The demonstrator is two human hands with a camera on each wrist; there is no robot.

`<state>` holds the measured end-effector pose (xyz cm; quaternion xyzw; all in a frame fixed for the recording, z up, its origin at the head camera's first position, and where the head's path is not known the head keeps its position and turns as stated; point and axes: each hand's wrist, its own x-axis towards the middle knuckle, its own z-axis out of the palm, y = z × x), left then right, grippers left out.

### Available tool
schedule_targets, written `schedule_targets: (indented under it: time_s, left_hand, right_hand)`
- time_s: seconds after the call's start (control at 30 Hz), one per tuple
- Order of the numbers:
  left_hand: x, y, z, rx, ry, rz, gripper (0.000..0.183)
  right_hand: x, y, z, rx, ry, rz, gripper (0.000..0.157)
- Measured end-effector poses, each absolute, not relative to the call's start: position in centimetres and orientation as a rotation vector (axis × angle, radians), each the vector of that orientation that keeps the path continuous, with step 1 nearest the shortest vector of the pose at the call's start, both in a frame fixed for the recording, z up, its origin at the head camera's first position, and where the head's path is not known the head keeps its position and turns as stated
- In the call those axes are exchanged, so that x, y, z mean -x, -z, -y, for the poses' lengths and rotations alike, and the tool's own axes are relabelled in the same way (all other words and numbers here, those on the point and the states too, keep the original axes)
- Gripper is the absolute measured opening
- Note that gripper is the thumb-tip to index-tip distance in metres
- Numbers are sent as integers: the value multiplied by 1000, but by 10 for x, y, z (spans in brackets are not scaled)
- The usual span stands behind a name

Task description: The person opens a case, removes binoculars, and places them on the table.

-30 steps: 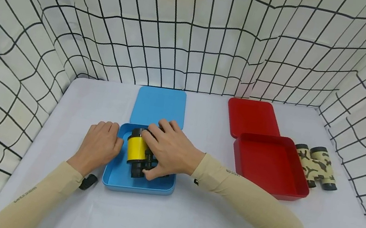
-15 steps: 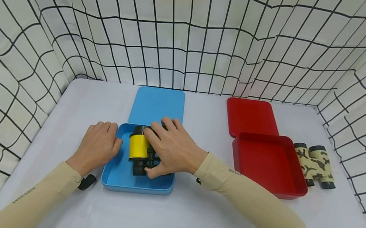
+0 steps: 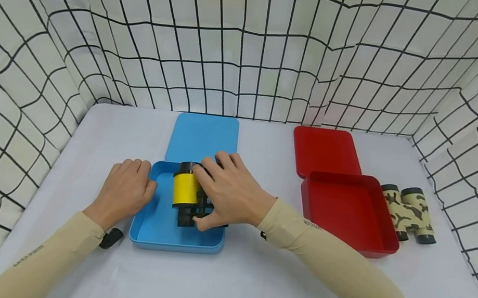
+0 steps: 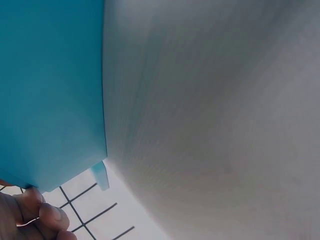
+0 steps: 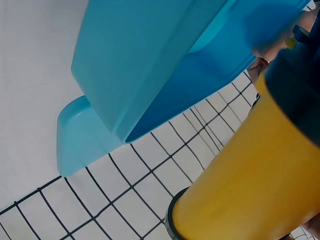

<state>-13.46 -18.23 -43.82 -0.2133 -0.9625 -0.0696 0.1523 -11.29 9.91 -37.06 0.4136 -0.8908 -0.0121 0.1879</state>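
Yellow and black binoculars [image 3: 184, 190] are over the blue box [image 3: 147, 246], gripped from above by my right hand [image 3: 233, 195]. One yellow barrel shows to the left of that hand; the other lies hidden beneath it. In the right wrist view the yellow barrel [image 5: 250, 175] fills the lower right, raised beside the box wall [image 5: 130, 65]. At the box's left rim my left hand [image 3: 124, 193] holds the wall, fingers curled outside and thumb at the edge. Its fingertips [image 4: 50, 215] show below the box corner in the left wrist view.
Behind the blue box lies its flat blue lid [image 3: 205, 138]. To the right stands an open red box [image 3: 346, 243] with a red lid [image 3: 327, 153] behind it. Camouflage binoculars [image 3: 410, 214] lie at the far right. Black netting [image 3: 258, 33] surrounds the white table [image 3: 242, 297].
My right hand and the yellow binoculars have shifted slightly up and right within the blue box, apparently lifting. The left hand stays at the rim. The whole head view has drifted slightly.
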Motion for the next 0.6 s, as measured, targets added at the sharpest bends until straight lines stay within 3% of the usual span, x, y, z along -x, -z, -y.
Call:
schedule_targets:
  time_s: [0.6]
  left_hand:
    - [134,438,184,612,190,2765,13]
  right_hand:
    - [111,367,-113,-1127,38,2526,84]
